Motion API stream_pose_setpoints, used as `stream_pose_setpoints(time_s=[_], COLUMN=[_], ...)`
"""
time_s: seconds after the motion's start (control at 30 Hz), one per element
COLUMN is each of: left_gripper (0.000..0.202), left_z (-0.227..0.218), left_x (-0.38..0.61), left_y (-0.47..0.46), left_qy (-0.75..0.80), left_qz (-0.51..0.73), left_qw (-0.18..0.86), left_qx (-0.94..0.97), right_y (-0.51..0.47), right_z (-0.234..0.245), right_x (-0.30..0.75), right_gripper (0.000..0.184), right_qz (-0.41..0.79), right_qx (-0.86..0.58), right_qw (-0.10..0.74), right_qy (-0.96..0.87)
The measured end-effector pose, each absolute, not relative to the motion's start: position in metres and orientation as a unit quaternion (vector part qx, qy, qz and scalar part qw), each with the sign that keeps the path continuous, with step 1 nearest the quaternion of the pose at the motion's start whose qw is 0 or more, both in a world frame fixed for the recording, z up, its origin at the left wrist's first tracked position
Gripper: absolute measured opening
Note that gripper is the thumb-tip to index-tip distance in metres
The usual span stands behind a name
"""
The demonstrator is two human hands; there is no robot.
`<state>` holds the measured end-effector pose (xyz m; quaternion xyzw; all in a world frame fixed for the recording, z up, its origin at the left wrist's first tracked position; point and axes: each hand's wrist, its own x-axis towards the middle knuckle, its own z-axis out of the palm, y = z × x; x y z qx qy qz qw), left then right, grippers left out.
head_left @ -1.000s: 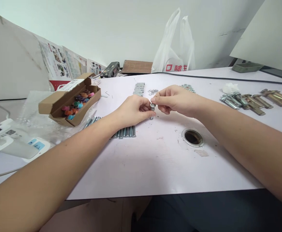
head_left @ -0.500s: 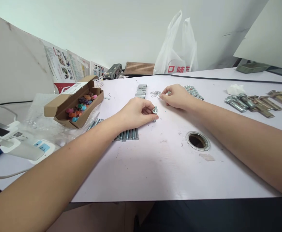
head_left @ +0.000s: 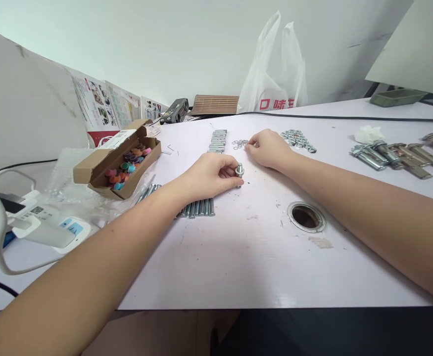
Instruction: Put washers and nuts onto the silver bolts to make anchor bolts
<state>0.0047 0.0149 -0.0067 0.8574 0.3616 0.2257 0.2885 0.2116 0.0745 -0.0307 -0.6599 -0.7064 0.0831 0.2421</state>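
Observation:
My left hand point(head_left: 212, 174) is closed around a silver bolt point(head_left: 239, 169), which stands upright between thumb and fingers with a washer round its upper part. The fingers hide part of the bolt. My right hand point(head_left: 265, 148) is pinched shut at the right edge of a small pile of ring washers point(head_left: 239, 144); what its fingertips hold, if anything, is too small to make out. Silver nuts point(head_left: 298, 139) lie in a cluster just beyond the right hand. Behind the left hand is a row of metal sleeves point(head_left: 217, 141), and bolts point(head_left: 197, 207) lie side by side under the left wrist.
An open cardboard box point(head_left: 127, 173) of colourful caps stands at left, near a white power strip point(head_left: 71, 230). Assembled expansion bolts point(head_left: 398, 157) lie at right. A round metal-rimmed hole point(head_left: 306, 216) opens in the table. A white plastic bag point(head_left: 271, 74) stands at the back.
The view has shifted slightly. My left hand still holds the bolt. My right hand stays by the ring washers, its fingertips drawn closer together.

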Motion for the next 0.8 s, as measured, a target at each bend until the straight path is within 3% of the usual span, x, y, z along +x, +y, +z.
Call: stream_pose_setpoints(time_s=[0.17, 0.3, 0.47, 0.8], left_gripper=[0.017, 0.019, 0.02, 0.018], left_z=[-0.007, -0.006, -0.004, 0.0], left_x=[0.005, 0.005, 0.006, 0.006], left_y=[0.015, 0.012, 0.009, 0.008], left_qy=[0.361, 0.373, 0.38, 0.383], left_qz=[0.23, 0.223, 0.225, 0.209], left_qw=[0.299, 0.302, 0.275, 0.282], left_qx=[0.853, 0.848, 0.854, 0.854], right_y=[0.066, 0.029, -0.003, -0.006], right_z=[-0.027, -0.006, 0.006, 0.002], right_x=[0.213, 0.21, 0.201, 0.203], right_gripper=[0.018, 0.019, 0.02, 0.021], right_qz=[0.085, 0.283, 0.442, 0.365], right_qx=[-0.622, -0.546, -0.426, -0.423], right_qw=[0.323, 0.424, 0.426, 0.368], right_qy=[-0.708, -0.665, -0.664, -0.744])
